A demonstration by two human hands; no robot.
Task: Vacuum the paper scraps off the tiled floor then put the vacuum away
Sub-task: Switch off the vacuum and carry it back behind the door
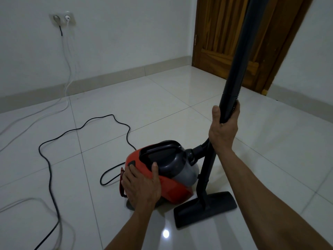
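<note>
— Vacuum first: where's that red and dark grey canister vacuum cleaner (167, 174) sitting?

— Low in the middle of the frame, on the glossy white tiled floor (180, 98). Its black floor nozzle (205, 206) lies flat on the tiles just to the right of the body.

— And the hands?

— Well apart. The left hand (142, 184) rests on the red rear of the canister, fingers spread and fairly straight, fingertips at a small dark button. The right hand (223, 129) is wrapped around the long black rigid tube (239, 58), which rises steeply to the upper right edge of the frame. Below that grip a black ribbed hose (201, 148) joins the front of the canister.

— Cables?

— A thin black power cord (50, 170) loops across the tiles from the canister's back toward the lower left. White cables (68, 76) hang from a white double wall socket (62, 18) in the upper left and trail over the floor at the left edge.

— Anything else?

— A brown wooden door (225, 33) in the upper right, beside the white wall (126, 33) with its beige skirting.
</note>
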